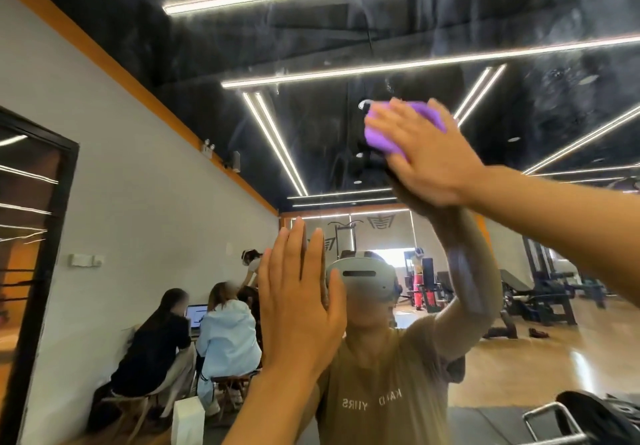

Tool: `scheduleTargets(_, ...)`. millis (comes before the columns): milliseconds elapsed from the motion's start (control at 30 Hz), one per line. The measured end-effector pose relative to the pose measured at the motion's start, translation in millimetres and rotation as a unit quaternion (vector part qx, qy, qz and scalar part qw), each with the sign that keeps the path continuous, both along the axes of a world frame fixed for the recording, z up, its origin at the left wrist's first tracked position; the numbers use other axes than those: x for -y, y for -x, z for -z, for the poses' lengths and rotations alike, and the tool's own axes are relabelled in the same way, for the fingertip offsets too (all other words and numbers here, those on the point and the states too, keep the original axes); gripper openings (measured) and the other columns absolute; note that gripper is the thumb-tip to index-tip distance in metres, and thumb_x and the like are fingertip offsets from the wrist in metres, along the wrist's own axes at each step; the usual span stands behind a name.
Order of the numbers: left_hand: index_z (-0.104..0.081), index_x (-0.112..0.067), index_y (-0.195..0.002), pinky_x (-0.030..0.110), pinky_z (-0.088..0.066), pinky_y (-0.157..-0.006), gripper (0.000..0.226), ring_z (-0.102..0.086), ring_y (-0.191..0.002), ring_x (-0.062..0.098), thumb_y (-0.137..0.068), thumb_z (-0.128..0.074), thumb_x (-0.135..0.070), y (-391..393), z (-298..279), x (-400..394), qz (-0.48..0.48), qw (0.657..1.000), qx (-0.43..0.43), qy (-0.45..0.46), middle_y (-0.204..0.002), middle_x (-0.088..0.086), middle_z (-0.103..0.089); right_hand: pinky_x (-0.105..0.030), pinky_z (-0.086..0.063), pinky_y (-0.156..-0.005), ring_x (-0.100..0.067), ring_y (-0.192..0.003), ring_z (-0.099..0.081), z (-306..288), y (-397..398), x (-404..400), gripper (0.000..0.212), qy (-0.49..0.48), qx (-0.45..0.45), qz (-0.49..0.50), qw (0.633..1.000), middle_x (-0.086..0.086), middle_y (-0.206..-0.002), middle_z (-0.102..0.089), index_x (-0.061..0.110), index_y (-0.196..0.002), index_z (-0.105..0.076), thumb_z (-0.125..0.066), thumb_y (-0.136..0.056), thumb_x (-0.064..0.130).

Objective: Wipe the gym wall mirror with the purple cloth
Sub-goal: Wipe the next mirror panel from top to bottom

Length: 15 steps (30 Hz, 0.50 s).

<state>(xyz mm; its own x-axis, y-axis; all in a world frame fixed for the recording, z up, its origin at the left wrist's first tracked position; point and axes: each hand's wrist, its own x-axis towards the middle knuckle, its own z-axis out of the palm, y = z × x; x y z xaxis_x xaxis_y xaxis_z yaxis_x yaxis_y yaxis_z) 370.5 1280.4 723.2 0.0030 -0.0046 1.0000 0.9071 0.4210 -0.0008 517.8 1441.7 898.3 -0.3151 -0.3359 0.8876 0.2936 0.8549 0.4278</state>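
Purple cloth (403,129) lying bunched against the mirror (346,46) high up and right of centre, under the right hand (424,154), fingers spread flat, pressing it to the glass rather than pinching it. Left hand (299,306) resting lower down, open and empty, fingers straight and together, palm flat on the glass. Hazy streaks and smears showing across the dark upper glass around the cloth.
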Motion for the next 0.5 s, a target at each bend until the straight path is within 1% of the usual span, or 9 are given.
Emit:
scheduleTargets(100, -0.023, -0.024, -0.150, 0.051, -0.019, -0.120, 0.059, -0.016, -0.150, 0.020, -0.096, -0.036, -0.043, -4, -3, -8, 0.014, 0.999, 0.030, -0.009, -0.161, 0.001, -0.025, -0.040, 0.004, -0.125, -0.012, -0.153, -0.015, 47, -8, -5, 0.056, -0.077, 0.102, -0.007, 0.992, 0.006, -0.162, -0.026, 0.025, -0.156, -0.033, -0.024, -0.102, 0.039)
scheduleTargets(167, -0.027, -0.023, -0.148, 0.052, -0.021, -0.119, 0.057, -0.020, -0.148, 0.021, -0.095, -0.037, -0.042, -9, -6, -13, 0.015, 1.000, 0.025, -0.010, -0.159, 0.002, -0.028, -0.039, 0.005, -0.125, -0.010, -0.153, -0.016, 54, -12, -12, 0.054, -0.105, 0.124, -0.004, 0.987, 0.008, -0.162, -0.027, 0.026, -0.156, -0.032, -0.024, -0.104, 0.041)
scheduleTargets(200, -0.029, -0.023, -0.147, 0.051, -0.022, -0.119, 0.056, -0.022, -0.147, 0.021, -0.095, -0.038, -0.042, -12, -8, -15, 0.014, 1.000, 0.015, -0.011, -0.158, 0.002, -0.030, -0.040, 0.004, -0.125, -0.010, -0.152, -0.018, 50, -13, -15, 0.054, -0.111, 0.126, 0.004, 0.986, 0.008, -0.162, -0.027, 0.027, -0.156, -0.032, -0.024, -0.104, 0.042)
scheduleTargets(267, -0.031, -0.023, -0.147, 0.049, -0.020, -0.120, 0.055, -0.024, -0.147, 0.020, -0.096, -0.038, -0.041, -17, -13, -19, 0.017, 1.000, 0.000, -0.015, -0.158, 0.001, -0.031, -0.045, 0.002, -0.125, -0.011, -0.152, -0.018, 36, -11, -17, 0.056, -0.106, 0.109, 0.018, 0.988, 0.008, -0.162, -0.027, 0.027, -0.156, -0.032, -0.022, -0.104, 0.042)
scheduleTargets(367, -0.033, -0.024, -0.147, 0.045, -0.015, -0.121, 0.053, -0.022, -0.148, 0.019, -0.097, -0.036, -0.044, -22, -19, -26, 0.029, 0.999, 0.001, -0.019, -0.159, -0.001, -0.029, -0.048, -0.001, -0.125, -0.014, -0.153, -0.018, 2, -7, -16, 0.062, -0.049, 0.049, 0.031, 0.997, 0.007, -0.164, -0.026, 0.026, -0.157, -0.030, -0.020, -0.098, 0.041)
scheduleTargets(433, -0.031, -0.027, -0.146, 0.044, -0.013, -0.121, 0.054, -0.022, -0.148, 0.019, -0.097, -0.035, -0.048, -24, -21, -28, 0.032, 0.999, 0.003, -0.017, -0.159, -0.002, -0.029, -0.049, 0.001, -0.124, -0.014, -0.153, -0.016, -26, -6, -14, 0.068, -0.011, 0.022, 0.046, 0.999, 0.007, -0.165, -0.023, 0.027, -0.158, -0.027, -0.015, -0.093, 0.045)
scheduleTargets(500, -0.030, -0.029, -0.146, 0.043, -0.012, -0.119, 0.054, -0.026, -0.146, 0.021, -0.096, -0.035, -0.050, -22, -25, -30, 0.024, 1.000, 0.003, -0.017, -0.159, -0.002, -0.032, -0.047, 0.003, -0.123, -0.015, -0.154, -0.011, -50, -7, -13, 0.068, 0.014, 0.006, 0.058, 0.998, 0.006, -0.167, -0.018, 0.026, -0.160, -0.022, -0.013, -0.094, 0.045)
